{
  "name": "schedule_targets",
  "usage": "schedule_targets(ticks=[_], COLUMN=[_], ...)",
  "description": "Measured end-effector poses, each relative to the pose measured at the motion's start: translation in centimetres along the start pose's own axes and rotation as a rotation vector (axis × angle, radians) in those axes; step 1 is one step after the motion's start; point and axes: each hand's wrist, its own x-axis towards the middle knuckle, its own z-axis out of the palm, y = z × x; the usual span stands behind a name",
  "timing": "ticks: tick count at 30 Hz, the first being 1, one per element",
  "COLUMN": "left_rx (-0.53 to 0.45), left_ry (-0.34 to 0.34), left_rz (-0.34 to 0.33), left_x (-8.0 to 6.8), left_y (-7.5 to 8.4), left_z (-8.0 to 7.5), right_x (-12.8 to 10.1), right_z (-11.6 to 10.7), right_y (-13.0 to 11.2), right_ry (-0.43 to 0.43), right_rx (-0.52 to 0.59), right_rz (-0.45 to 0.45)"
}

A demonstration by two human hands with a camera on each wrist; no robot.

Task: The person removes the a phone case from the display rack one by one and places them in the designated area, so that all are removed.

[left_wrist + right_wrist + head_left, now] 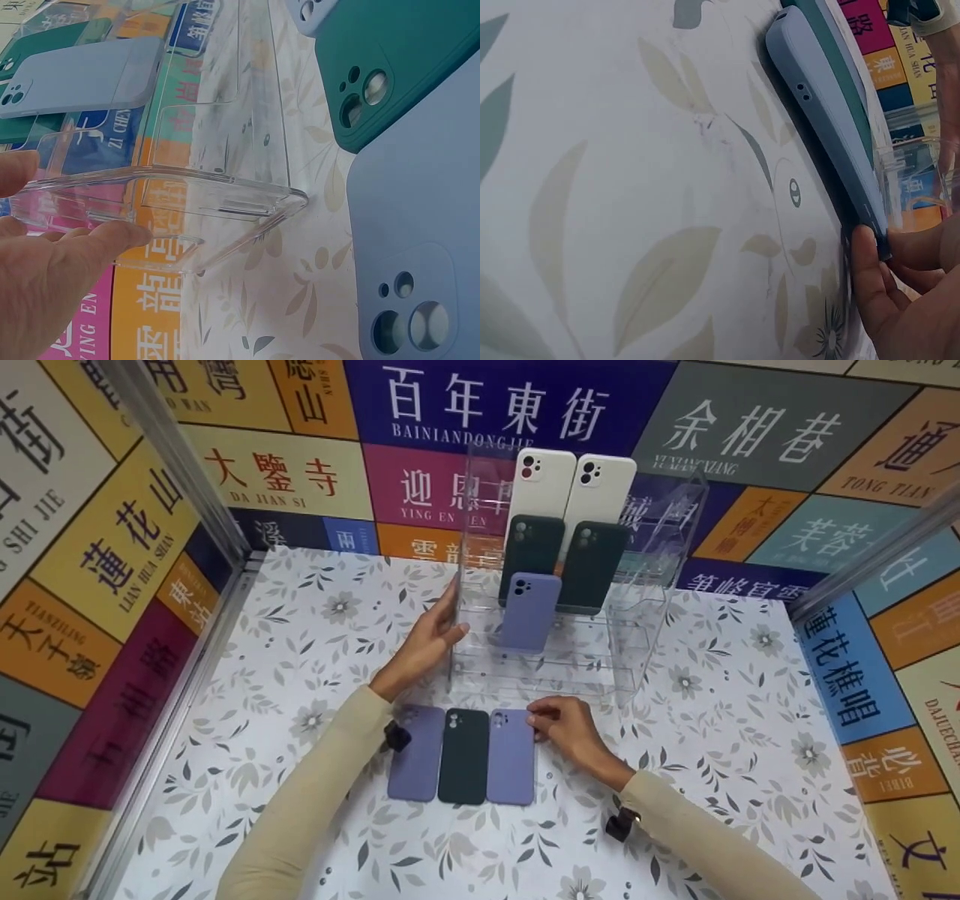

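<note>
My left hand (pixel 429 641) holds the left side wall of a clear tiered display stand (pixel 637 671); in the left wrist view the thumb and fingers lie on either side of the clear panel (pixel 247 196). With thumb and fingers, my right hand (pixel 574 731) pinches the upper right corner of a lavender phone case (pixel 511 765), which lies flat on the table. Beside that case lie a dark green phone case (pixel 463 765) and another lavender phone case (pixel 412 772), partly covered by the left wrist. In the right wrist view the pinched case (pixel 817 112) shows edge-on.
On the stand, two white cases (pixel 606 487) lean at the top, two dark green cases (pixel 596 566) in the middle and one lavender case (pixel 530 611) lower left. Printed panels (pixel 510 405) wall the patterned table (pixel 720 757) at the back and sides.
</note>
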Motion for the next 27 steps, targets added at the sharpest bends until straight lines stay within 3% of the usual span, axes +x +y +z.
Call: schedule_targets(ticks=[12,27], left_rx=[-0.033,0.015], left_ry=[-0.014,0.017], left_rz=[0.008,-0.035], left_x=[-0.5,-0.4], left_y=[0.1,0.4], left_z=[0.0,0.0], right_x=[0.1,0.1], right_z=[0.0,-5.2], right_y=[-0.7,-3.7], right_ry=[0.063,0.154], right_rx=[-0.136,-0.176], right_rz=[-0.043,-0.157])
